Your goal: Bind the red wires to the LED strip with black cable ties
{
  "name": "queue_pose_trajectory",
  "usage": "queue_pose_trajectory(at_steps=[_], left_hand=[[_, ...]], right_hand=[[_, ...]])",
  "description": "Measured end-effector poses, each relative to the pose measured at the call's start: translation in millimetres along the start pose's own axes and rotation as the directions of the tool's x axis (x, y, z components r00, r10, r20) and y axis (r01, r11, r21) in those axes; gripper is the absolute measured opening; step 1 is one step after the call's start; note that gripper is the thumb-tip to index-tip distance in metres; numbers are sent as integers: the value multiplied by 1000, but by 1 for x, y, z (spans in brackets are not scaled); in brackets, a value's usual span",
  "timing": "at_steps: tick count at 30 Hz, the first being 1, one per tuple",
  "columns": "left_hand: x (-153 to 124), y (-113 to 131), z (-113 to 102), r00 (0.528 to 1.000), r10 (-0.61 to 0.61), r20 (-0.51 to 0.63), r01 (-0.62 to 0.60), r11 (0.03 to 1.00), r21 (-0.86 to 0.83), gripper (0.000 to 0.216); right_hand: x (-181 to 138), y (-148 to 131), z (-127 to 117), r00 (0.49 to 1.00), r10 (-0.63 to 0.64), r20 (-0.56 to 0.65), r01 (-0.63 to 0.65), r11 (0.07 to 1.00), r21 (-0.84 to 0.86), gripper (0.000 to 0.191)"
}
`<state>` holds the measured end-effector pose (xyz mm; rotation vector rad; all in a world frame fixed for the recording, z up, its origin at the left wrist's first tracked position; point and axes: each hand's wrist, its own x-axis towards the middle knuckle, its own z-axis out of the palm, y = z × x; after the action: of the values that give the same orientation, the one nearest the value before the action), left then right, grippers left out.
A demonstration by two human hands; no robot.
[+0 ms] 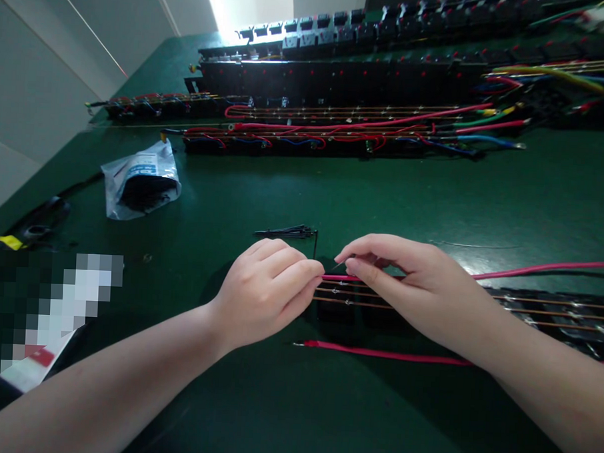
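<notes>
My left hand (266, 288) is closed, its fingertips pinching a red wire (340, 277) at the left part of a black strip assembly (494, 293) with copper-coloured rods. The fingers hide the wire's end. Just to the right, my right hand (405, 268) has thumb and fingers pinched on a thin, fine strand (340, 265), above the same red wire. What the strand is, I cannot make out. Farther right the red wire runs out along the assembly. A second red wire (391, 354) with a bare tip lies on the table in front.
Black cable ties (286, 232) lie behind my left hand. A clear plastic bag (144, 179) with black contents sits at the left, near a black tool with yellow (36, 225) and a partly blurred white item (40, 362). Wired black assemblies (326, 137) fill the back of the green table (243, 190).
</notes>
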<state>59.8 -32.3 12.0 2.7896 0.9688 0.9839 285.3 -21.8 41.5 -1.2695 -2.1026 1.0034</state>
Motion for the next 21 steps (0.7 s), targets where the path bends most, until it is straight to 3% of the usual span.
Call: queue_pose_trajectory(at_steps=[21], left_hand=[[1,-1,-1,998,-50,39,51,998,-34,9]], right_hand=[[-1,3,-2,999,41,11,-41,998,45,18]])
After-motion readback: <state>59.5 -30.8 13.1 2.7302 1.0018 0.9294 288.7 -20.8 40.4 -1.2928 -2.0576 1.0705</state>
